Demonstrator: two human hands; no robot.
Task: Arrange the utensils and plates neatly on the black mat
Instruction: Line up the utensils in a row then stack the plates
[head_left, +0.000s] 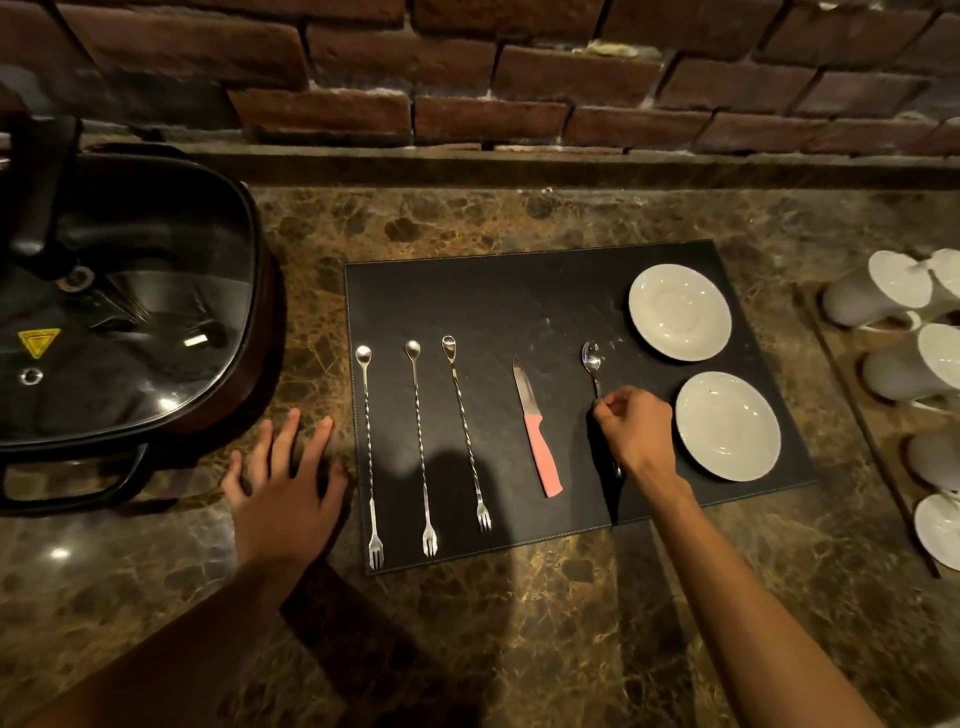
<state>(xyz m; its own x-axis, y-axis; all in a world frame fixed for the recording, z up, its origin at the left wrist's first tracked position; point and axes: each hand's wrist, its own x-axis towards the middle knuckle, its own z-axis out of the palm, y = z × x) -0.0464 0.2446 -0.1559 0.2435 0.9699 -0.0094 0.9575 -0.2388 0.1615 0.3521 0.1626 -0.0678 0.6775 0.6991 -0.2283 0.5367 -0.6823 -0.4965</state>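
A black mat (519, 291) lies on the marble counter. On its left side three long twisted bar spoons with fork ends lie side by side: one (368, 447), a second (421, 447), a third (466, 431). A knife with a pink handle (537, 431) lies to their right. My right hand (636, 431) pinches the handle of a small spoon (592, 361) that rests on the mat. Two white plates sit at the mat's right, one farther (679, 312), one nearer (727, 426). My left hand (285, 483) lies flat on the counter, left of the mat, fingers spread.
A large dark electric pan with a glass lid (119, 322) stands at the left. White cups (898, 364) lie on a wooden tray at the right edge. A brick wall (467, 78) runs behind the counter.
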